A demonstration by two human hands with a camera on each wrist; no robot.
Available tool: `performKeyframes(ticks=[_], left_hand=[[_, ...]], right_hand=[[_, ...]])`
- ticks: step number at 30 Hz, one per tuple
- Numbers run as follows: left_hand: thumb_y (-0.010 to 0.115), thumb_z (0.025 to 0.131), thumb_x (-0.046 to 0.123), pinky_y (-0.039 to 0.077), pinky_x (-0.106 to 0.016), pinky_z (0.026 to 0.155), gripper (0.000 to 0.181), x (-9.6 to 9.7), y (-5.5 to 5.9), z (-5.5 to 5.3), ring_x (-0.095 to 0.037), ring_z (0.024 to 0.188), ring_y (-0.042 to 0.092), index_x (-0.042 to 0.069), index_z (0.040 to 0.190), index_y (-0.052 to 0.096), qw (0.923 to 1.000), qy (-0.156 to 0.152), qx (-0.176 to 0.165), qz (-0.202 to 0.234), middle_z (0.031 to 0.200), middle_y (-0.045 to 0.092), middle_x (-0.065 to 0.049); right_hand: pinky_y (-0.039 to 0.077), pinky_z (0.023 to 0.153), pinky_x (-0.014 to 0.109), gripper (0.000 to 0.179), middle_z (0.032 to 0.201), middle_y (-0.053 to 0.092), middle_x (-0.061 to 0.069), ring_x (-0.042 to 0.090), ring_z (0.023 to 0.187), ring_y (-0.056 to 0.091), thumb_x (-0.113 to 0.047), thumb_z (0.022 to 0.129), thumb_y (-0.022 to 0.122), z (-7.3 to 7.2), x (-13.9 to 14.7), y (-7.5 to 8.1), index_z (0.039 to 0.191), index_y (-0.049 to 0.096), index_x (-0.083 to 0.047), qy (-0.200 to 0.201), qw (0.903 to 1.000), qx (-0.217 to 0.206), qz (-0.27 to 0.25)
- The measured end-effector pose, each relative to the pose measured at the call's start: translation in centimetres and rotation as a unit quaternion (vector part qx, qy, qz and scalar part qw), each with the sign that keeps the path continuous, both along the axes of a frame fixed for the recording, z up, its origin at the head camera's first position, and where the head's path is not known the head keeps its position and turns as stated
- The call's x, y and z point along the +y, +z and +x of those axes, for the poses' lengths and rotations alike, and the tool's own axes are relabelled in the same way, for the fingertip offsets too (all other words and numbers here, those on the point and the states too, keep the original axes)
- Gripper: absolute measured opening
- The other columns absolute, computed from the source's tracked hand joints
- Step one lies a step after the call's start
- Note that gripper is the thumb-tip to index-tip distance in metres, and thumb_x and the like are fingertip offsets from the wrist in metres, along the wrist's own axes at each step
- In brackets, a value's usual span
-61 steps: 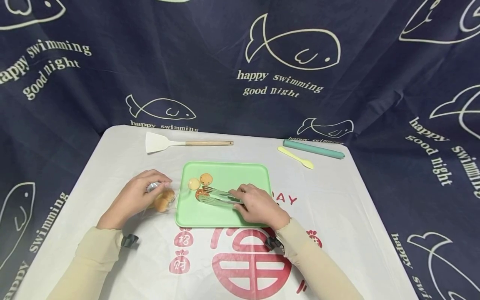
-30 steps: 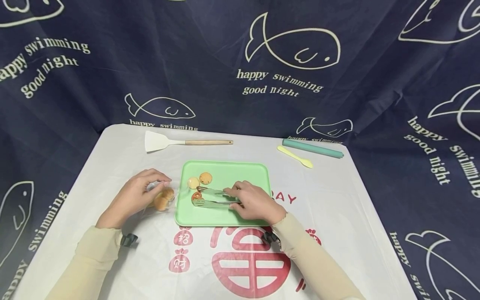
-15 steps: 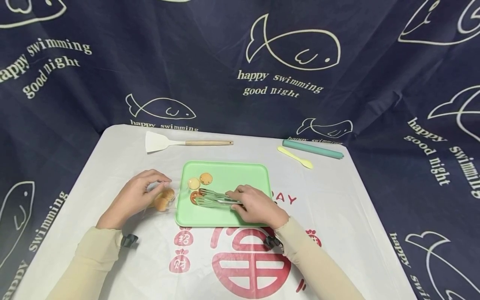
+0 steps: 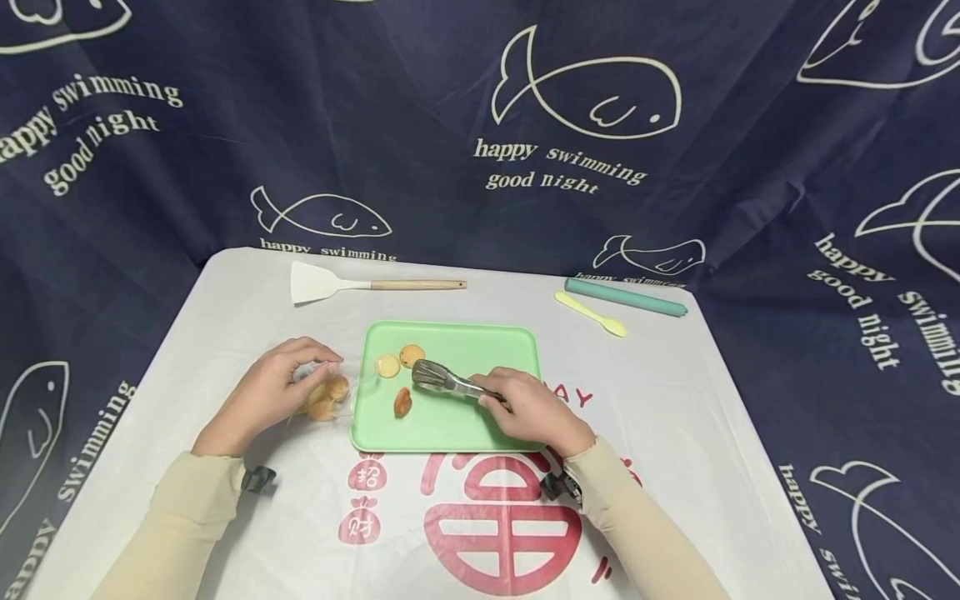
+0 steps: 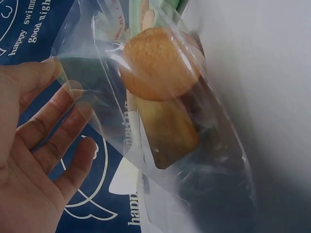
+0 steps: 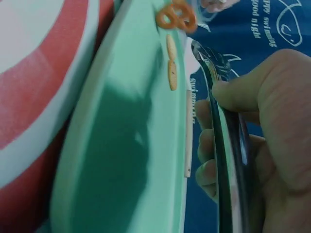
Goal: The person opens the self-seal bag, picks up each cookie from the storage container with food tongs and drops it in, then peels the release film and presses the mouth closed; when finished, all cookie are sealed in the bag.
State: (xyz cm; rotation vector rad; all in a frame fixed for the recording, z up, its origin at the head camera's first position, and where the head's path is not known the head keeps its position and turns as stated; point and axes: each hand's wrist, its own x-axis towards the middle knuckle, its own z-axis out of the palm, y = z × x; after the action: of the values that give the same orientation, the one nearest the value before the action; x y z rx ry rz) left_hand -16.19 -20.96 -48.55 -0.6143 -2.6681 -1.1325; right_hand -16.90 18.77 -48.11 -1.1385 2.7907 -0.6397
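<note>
My left hand (image 4: 281, 387) pinches the edge of a clear plastic bag (image 5: 102, 116) at the tray's left side. Inside the bag are a round, golden biscuit (image 5: 158, 63) and a longer brown piece (image 5: 167, 133). My right hand (image 4: 536, 408) grips metal tongs (image 4: 442, 377), their arms pressed together, over the middle of the green tray (image 4: 480, 337). A brown pretzel (image 4: 402, 402) shows nearly edge-on near the tray's left side, apart from the tongs' tips; its loops show in the right wrist view. Two round biscuits (image 4: 387, 366) lie behind it.
A white spatula with a wooden handle (image 4: 418, 285) lies behind the tray. At the back right are a yellow spoon (image 4: 592, 315) and a teal rod (image 4: 626, 297). A dark blue fish-print curtain (image 4: 435, 108) hangs behind the white table (image 4: 300, 517).
The tongs, spread around the pretzel before, have come together, turned and moved up and right off it. The pretzel has tipped from lying flat to nearly edge-on. My left hand stays put.
</note>
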Motion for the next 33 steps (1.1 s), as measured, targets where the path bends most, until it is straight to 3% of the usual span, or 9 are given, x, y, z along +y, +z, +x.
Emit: performKeyframes(ticks=[9, 17, 33], left_hand=[[0.070, 0.099, 0.019, 0.049, -0.049, 0.094, 0.007, 0.2, 0.2, 0.1, -0.023, 0.105, 0.064, 0.017, 0.101, 0.077, 1.0000, -0.002, 0.000, -0.002, 0.104, 0.069, 0.008], [0.070, 0.099, 0.018, 0.049, -0.049, 0.094, 0.007, 0.2, 0.2, 0.2, -0.023, 0.105, 0.063, 0.016, 0.102, 0.077, 1.0000, 0.000, -0.003, -0.003, 0.103, 0.069, 0.008], [0.071, 0.098, 0.018, 0.048, -0.047, 0.094, 0.006, 0.0, -0.2, 0.2, -0.021, 0.104, 0.063, 0.020, 0.100, 0.076, 1.0000, -0.001, 0.004, 0.002, 0.103, 0.069, 0.010]], right_hand=[[0.049, 0.073, 0.029, 0.044, 0.109, 0.064, -0.001, 0.010, 0.088, 0.052, -0.027, 0.098, 0.068, 0.2, 0.1, 0.1, 0.140, 0.062, -0.013, 0.001, 0.9999, -0.012, 0.013], [0.049, 0.079, 0.027, 0.051, 0.116, 0.064, 0.001, 0.011, 0.096, 0.052, -0.030, 0.095, 0.072, 0.8, -0.7, 0.3, 0.141, 0.061, -0.012, 0.071, 0.9953, -0.048, 0.045], [0.048, 0.077, 0.028, 0.048, 0.113, 0.062, -0.001, 0.014, 0.093, 0.052, -0.029, 0.095, 0.071, 1.4, -2.6, 0.0, 0.139, 0.063, -0.012, 0.080, 0.9930, 0.008, 0.086]])
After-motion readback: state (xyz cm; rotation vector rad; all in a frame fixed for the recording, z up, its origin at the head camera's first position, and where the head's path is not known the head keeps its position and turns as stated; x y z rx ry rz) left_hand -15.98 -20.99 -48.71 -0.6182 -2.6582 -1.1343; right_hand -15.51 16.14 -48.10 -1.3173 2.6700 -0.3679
